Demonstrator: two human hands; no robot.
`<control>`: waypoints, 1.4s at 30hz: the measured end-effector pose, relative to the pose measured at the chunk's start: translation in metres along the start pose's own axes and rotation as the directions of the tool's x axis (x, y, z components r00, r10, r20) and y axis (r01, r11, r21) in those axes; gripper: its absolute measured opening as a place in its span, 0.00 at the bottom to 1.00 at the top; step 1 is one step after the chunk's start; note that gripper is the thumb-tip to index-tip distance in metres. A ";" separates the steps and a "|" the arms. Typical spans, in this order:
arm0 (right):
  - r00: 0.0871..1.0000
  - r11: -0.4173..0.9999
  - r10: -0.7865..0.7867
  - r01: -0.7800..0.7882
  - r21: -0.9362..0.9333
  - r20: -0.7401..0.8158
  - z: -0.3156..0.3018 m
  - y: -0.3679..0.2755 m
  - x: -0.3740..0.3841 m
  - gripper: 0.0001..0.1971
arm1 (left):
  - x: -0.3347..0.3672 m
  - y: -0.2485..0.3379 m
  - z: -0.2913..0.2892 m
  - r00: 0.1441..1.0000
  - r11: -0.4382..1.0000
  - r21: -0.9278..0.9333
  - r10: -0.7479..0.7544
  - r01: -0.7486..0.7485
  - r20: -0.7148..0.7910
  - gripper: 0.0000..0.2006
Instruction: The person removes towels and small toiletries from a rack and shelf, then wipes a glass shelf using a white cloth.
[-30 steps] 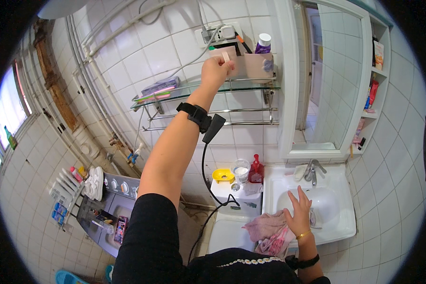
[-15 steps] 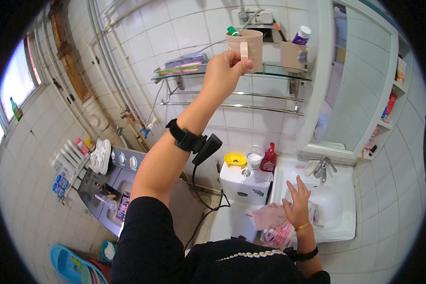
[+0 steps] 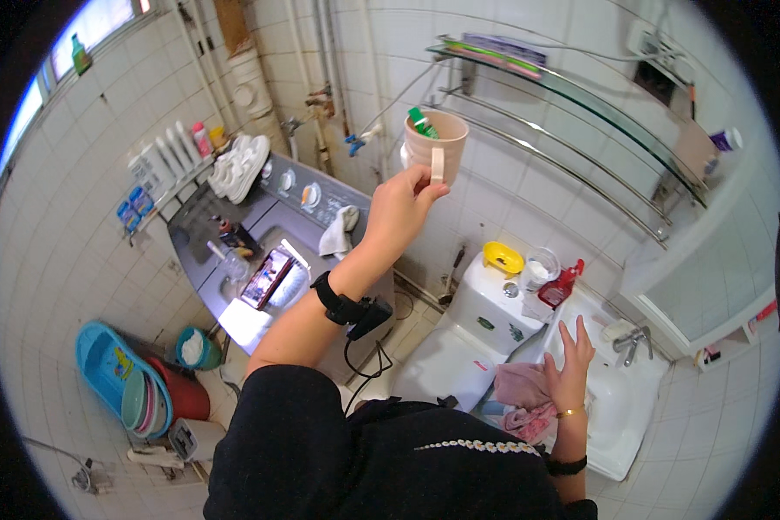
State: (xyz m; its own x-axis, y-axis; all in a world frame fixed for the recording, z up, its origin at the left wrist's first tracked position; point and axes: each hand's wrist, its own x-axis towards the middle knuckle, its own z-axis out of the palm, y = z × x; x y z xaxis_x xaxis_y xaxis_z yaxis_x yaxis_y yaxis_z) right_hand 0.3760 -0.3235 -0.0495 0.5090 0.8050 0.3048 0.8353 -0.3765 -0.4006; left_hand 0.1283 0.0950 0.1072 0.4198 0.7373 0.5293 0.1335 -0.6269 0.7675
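My left hand (image 3: 406, 208) grips a beige mug (image 3: 448, 143) by its handle, fingers pinched round it. A tube with a green cap (image 3: 423, 122) leans inside the mug. The mug is in the air, to the left of the glass shelf (image 3: 572, 87) and apart from it. My right hand (image 3: 569, 368) is open with its fingers spread, above the left side of the white sink (image 3: 611, 433). Close to its wrist lie pink cloths (image 3: 525, 394); whether the hand touches them I cannot tell.
A toilet tank (image 3: 477, 303) carries a yellow soap dish (image 3: 503, 257), a clear cup and a red pump bottle (image 3: 563, 283). On the left, a washing machine (image 3: 342, 195) holds a lit phone (image 3: 267, 279). Basins (image 3: 87, 347) stand lower left; a mirror cabinet (image 3: 719, 269) hangs right.
The view has turned left. The mug, held in my left hand, has moved from in front of the glass shelf to its left. My right hand stays open near the sink.
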 end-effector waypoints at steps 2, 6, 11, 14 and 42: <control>0.999 0.999 -0.051 0.052 -0.005 0.013 0.018 -0.031 0.013 0.45 | -0.013 -0.048 -0.041 0.991 0.987 0.096 -0.125 0.129 -0.043 0.13; 0.990 0.991 -0.135 0.135 0.020 0.033 0.056 -0.094 0.039 0.44 | -0.044 -0.146 -0.119 0.972 0.959 0.185 -0.193 0.216 -0.136 0.12; 0.979 0.980 -0.197 0.195 0.046 0.053 0.101 -0.171 0.062 0.43 | -0.068 -0.244 -0.206 0.949 0.926 0.262 -0.215 0.274 -0.232 0.16; 0.970 0.970 -0.239 0.237 0.055 0.038 0.123 -0.209 0.071 0.43 | -0.077 -0.305 -0.244 0.934 0.905 0.276 -0.260 0.325 -0.247 0.16; 1.000 0.999 -0.027 0.027 -0.019 0.009 0.086 -0.225 0.050 0.42 | -0.135 -0.422 -0.251 0.936 0.895 0.311 -0.249 0.320 -0.247 0.21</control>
State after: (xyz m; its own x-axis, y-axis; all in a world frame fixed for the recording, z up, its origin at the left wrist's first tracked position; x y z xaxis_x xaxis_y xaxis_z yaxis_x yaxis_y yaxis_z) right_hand 0.1958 -0.1596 -0.0184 0.4844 0.8188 0.3080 0.8526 -0.3631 -0.3757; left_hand -0.2095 0.3234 -0.1976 0.1382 0.9089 0.3935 0.5334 -0.4031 0.7436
